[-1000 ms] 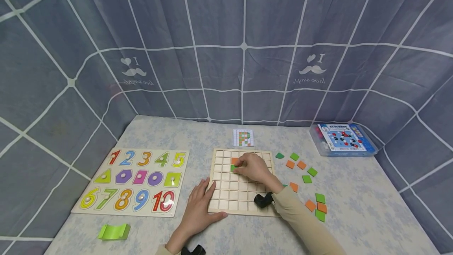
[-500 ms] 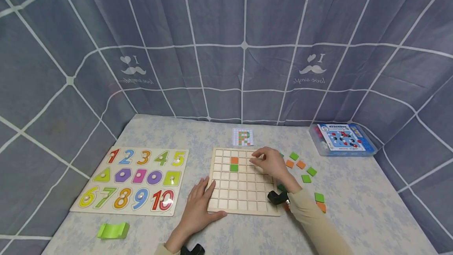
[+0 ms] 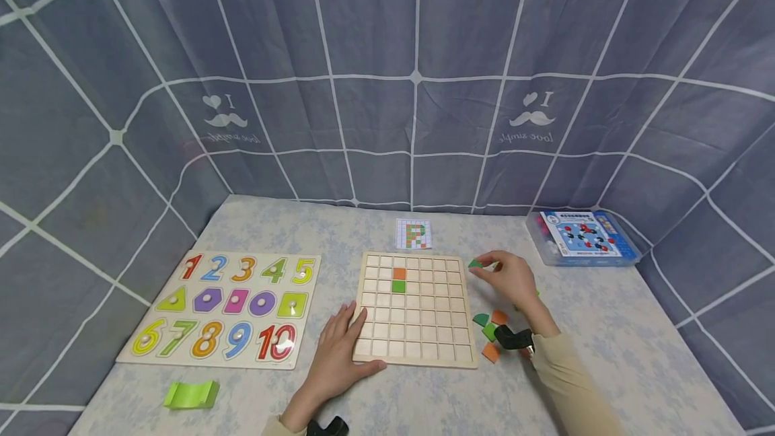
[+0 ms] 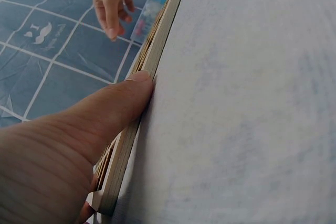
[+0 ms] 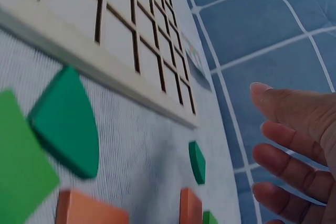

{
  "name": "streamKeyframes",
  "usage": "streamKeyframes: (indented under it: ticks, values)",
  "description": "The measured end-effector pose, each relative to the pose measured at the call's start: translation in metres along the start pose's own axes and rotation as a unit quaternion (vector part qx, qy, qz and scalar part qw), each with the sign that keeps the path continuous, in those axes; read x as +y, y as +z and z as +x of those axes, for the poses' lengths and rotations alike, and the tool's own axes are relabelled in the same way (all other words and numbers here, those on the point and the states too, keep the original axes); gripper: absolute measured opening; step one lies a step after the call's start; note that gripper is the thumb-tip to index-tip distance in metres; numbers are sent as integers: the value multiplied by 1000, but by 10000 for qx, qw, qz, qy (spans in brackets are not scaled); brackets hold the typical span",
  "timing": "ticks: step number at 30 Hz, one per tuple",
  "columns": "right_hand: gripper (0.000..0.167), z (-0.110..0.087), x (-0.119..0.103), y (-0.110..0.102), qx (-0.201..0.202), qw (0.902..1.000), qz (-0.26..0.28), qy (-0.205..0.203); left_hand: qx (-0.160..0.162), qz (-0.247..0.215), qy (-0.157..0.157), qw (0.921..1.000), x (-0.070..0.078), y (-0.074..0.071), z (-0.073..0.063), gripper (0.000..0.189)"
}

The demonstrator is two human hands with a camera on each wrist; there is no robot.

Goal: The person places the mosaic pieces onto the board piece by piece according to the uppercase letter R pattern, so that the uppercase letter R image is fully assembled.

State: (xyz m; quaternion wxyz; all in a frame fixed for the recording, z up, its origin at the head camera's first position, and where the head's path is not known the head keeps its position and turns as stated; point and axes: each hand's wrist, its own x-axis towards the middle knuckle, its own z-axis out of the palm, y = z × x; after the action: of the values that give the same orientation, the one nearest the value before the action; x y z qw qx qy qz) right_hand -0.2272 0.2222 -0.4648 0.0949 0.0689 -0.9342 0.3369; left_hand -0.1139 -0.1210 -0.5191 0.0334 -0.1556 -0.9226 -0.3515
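Note:
A wooden grid board [image 3: 418,328] lies in the middle of the table, with an orange square tile [image 3: 399,274] directly above a green square tile [image 3: 398,286] in its cells. My left hand [image 3: 339,348] rests at the board's near left corner, its thumb [image 4: 113,106] lying along the front edge. Right of the board, my right hand [image 3: 507,281] is over the loose tiles, fingertips close to a dark green quarter-circle tile [image 3: 475,264]. In the right wrist view, thumb and fingers are apart with nothing between them, and that quarter-circle tile [image 5: 197,162] lies on the table.
A pattern card [image 3: 414,234] lies behind the board. Another dark green quarter-circle [image 3: 481,319] and several orange and green squares lie right of the board, partly hidden by the arm. A number puzzle [image 3: 227,308], green block [image 3: 191,395] and plastic box [image 3: 584,239] stand around.
My right hand has let go of the green square tile in the board and moved right, off the board, to the loose tiles. My left hand has stayed in place.

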Motion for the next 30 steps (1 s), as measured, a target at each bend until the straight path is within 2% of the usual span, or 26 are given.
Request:
streamKeyframes:
  ticks: [7, 15, 30]
  values:
    - [37, -6, 16, -11, -16, 9991, -252, 352, 34, 13, 23, 10000, 0, 0, -1, 94]
    - [32, -8, 27, -13, -139, 9973, -354, 625, 34, -8, 55, 10000, 0, 0, 0, 94]
    - [26, -11, 38, -6, -199, 9964, -520, 636, 49, 15, 84, 10000, 0, 0, 0, 94]
